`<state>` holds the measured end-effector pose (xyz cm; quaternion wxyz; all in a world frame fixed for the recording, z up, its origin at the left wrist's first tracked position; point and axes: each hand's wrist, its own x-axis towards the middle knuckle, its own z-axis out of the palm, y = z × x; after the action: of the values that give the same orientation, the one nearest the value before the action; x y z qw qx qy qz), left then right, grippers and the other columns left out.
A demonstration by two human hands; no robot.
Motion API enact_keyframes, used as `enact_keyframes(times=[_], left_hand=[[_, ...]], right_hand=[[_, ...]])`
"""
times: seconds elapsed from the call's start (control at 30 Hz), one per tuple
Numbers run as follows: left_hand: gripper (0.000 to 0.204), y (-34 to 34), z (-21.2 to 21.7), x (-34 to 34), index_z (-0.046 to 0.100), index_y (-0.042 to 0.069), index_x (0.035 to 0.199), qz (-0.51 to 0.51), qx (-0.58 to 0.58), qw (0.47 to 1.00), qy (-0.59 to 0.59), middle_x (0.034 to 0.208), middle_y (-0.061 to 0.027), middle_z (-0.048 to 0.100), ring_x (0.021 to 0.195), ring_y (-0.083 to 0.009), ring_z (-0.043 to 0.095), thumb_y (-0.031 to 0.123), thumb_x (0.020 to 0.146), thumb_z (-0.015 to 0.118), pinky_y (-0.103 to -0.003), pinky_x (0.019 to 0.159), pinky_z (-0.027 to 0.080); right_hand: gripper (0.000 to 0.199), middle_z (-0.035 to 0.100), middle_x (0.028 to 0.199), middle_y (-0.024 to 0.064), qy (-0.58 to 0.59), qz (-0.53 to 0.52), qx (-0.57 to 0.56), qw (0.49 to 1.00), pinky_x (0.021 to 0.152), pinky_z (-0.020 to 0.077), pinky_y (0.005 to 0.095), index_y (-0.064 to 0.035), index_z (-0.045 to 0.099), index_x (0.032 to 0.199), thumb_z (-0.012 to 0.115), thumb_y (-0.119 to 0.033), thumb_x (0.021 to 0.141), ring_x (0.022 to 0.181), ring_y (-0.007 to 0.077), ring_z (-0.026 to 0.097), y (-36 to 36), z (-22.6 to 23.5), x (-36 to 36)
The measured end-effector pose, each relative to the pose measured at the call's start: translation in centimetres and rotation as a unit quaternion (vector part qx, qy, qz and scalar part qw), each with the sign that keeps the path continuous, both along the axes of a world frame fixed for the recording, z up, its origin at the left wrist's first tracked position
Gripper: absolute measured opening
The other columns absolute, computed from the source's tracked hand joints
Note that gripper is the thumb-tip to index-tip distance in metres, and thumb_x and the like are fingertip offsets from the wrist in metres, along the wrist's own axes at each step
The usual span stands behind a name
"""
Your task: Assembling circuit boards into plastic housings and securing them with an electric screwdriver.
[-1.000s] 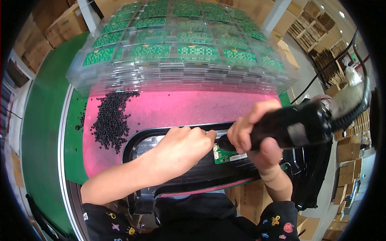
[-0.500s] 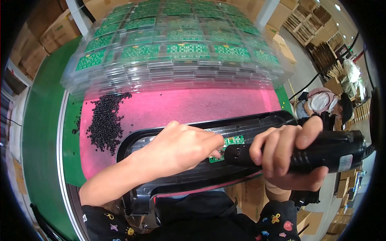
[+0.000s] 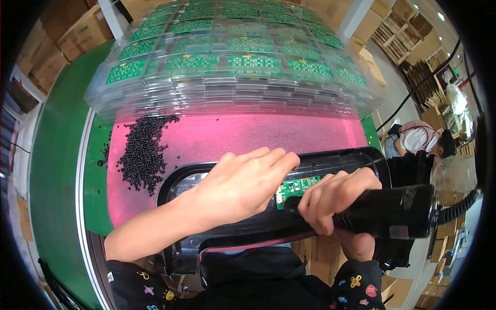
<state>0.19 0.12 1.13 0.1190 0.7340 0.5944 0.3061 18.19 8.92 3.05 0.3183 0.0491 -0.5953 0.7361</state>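
Note:
My right hand (image 3: 338,199) is wrapped round a black electric screwdriver (image 3: 387,209), which lies nearly level with its tip pointing left. The tip is at the lower left part of a small green circuit board (image 3: 297,186). That board rests inside a long black plastic housing (image 3: 336,155) with a raised rim. Just left of the board hovers my left hand (image 3: 248,178), back upward and fingers curled down. Its fingertips are hidden, so anything pinched there does not show.
A heap of tiny black screw-like pieces (image 3: 142,155) lies at left on the pink mat (image 3: 243,134). Stacked clear trays (image 3: 232,90) of green boards stand behind it. A cable (image 3: 457,206) runs from the screwdriver's rear. Another person (image 3: 416,137) sits far right.
My left hand has lifted slightly away from the screwdriver tip, uncovering more of the board. The screwdriver's rear has swung lower and toward me. The whole view has shifted slightly.

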Motion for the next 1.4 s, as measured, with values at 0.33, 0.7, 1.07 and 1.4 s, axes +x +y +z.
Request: enact_keyframes(times=[0.33,0.7,1.07,1.4], left_hand=[[0.029,-0.1,-0.4,-0.6,0.06,0.009,0.115,-0.026,-0.019,0.999,0.035,0.089,-0.0073,0.067,0.084,-0.0291,0.064,0.014,0.086,0.064,-0.042,0.059,0.051],[0.032,0.0,-1.2,-0.6,0.064,0.006,0.11,-0.04,0.028,0.998,0.035,0.09,-0.0049,0.068,0.084,-0.0267,0.06,0.012,0.079,0.066,-0.039,0.071,0.049],[0.037,0.1,-0.1,-0.3,0.066,0.009,0.113,-0.112,-0.014,0.992,0.047,0.086,-0.0062,0.067,0.085,-0.0263,0.062,0.016,0.078,0.074,-0.041,0.073,0.05],[0.043,0.1,0.2,0.7,0.062,0.003,0.115,-0.13,0.066,0.985,-0.092,0.088,-0.0099,0.067,0.077,-0.0284,0.066,-0.003,0.074,0.074,-0.035,0.068,0.052]], right_hand=[[0.05,0.06,0.067,0.0033,-0.044,0.018,-0.026,0.999,0.056,0.0408,0.0266,-0.0041,0.055,0.1,0.089,-0.03,0.073,0.059,0.0113,0.052,-0.1,0.0,-0.9],[0.051,0.057,0.056,0.0057,-0.019,0.13,0.141,0.981,0.046,0.0451,0.0325,-0.0001,0.057,0.089,0.089,-0.035,0.071,0.047,0.0199,0.055,1.7,0.1,-2.1],[0.05,0.053,0.057,-0.0033,0.1,-0.099,0.026,0.99,0.044,0.0443,0.0267,-0.0123,0.043,0.104,0.068,-0.052,0.088,0.04,0.0107,0.05,-0.2,0.9,-0.3],[0.046,0.055,0.056,-0.0035,0.198,-0.126,0.014,0.972,0.044,0.0464,0.0241,-0.0128,0.042,0.106,0.068,-0.047,0.089,0.04,0.0082,0.051,0.0,3.0,0.3]])
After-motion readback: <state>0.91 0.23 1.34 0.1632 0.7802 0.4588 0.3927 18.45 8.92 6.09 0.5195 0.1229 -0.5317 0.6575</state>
